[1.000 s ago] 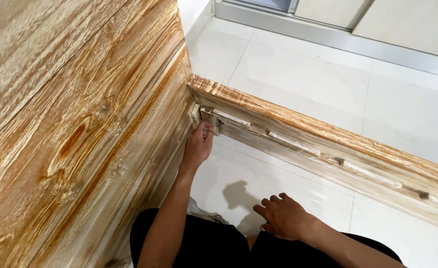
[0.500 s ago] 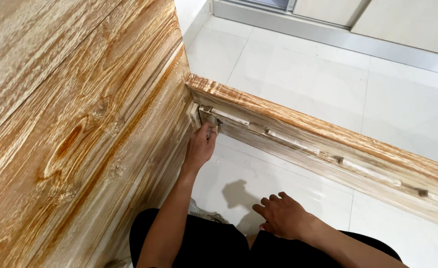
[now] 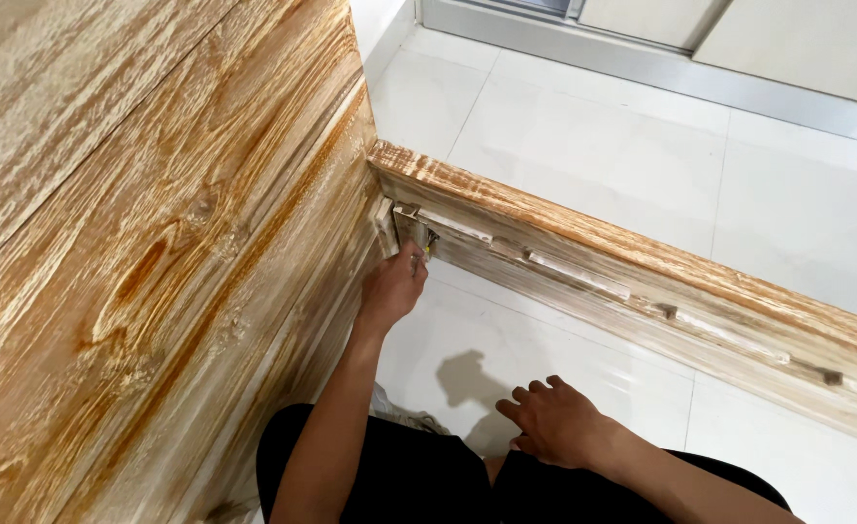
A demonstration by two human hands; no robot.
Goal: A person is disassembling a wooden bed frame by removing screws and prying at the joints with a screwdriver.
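My left hand (image 3: 394, 286) reaches into the corner where a tall wood-grain panel (image 3: 157, 243) meets a long wooden side rail (image 3: 642, 262). Its fingers are closed around a small tool (image 3: 426, 248) with a yellowish tip, pressed against a metal corner bracket (image 3: 409, 215) on the rail's inner face. My right hand (image 3: 556, 423) rests low by my knee, fingers slightly curled and apart, holding nothing. What the tool's tip touches is hidden by my fingers.
Pale slat supports (image 3: 583, 276) run along the rail's inner side. White floor tiles (image 3: 506, 340) lie inside the frame and beyond the rail. My dark trousers (image 3: 399, 475) fill the bottom edge. A grey door sill (image 3: 661, 60) runs along the top.
My left hand has stayed at the corner bracket, shifting only slightly. My right hand has barely moved on my knee.
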